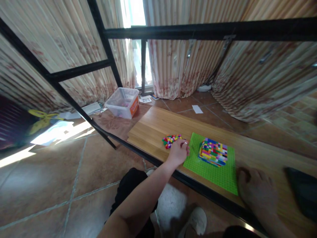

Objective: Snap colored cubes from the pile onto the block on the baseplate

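My left hand (178, 151) reaches out over the wooden table (158, 127), its fingers curled at the near edge of a small pile of loose coloured bricks (170, 140). What the fingers pinch, if anything, is hidden. Just right of that hand lies a green baseplate (218, 173) with a block of stacked multicoloured bricks (213, 151) built on it. My right hand (257, 190) rests palm down on the table at the plate's right edge, fingers loosely spread, holding nothing.
A black metal frame (198, 31) crosses above and along the table's front edge. A clear plastic bin (123, 102) sits on the tiled floor by striped curtains (170, 66). A dark object (300, 191) lies at the table's right.
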{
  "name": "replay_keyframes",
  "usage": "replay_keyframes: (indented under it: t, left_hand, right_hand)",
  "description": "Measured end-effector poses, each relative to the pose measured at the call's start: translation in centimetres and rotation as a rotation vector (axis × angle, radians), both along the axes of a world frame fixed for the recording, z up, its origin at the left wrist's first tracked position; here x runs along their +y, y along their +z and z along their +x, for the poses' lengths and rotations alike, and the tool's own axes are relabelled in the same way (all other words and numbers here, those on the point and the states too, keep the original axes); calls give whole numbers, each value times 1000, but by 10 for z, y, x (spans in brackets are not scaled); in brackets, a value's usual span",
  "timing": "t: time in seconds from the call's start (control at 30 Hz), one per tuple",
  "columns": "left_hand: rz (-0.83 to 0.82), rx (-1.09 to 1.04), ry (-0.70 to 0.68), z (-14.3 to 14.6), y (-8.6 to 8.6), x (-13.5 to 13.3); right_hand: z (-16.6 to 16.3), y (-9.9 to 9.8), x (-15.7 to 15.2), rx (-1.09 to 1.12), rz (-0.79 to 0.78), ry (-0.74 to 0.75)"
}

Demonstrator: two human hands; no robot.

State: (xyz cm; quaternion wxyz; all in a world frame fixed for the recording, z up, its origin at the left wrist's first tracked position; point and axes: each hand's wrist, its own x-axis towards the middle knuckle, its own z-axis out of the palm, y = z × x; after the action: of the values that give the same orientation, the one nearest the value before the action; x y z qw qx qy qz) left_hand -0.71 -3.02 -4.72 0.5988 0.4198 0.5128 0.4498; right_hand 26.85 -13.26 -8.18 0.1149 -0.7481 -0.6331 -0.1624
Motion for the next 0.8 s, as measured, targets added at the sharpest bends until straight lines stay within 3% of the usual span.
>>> replay_keyframes:
  t: [0.2,0.43,0.63,0.8]
  left_hand:
    - [201,292,-24,-11,-1,-1]
    - [368,697,-63,-20,13,-8]
    - [380,1053,-139,-26,18,-10]
    - [378,1173,-162,-28,19,-10]
  right_hand:
    - [-6,4,0,0,-4,-23]
    - [-9,5,0,27,7,-45]
    - [-8,2,2,62,29,-42]
    - [-10,3,2,56,33,-40]
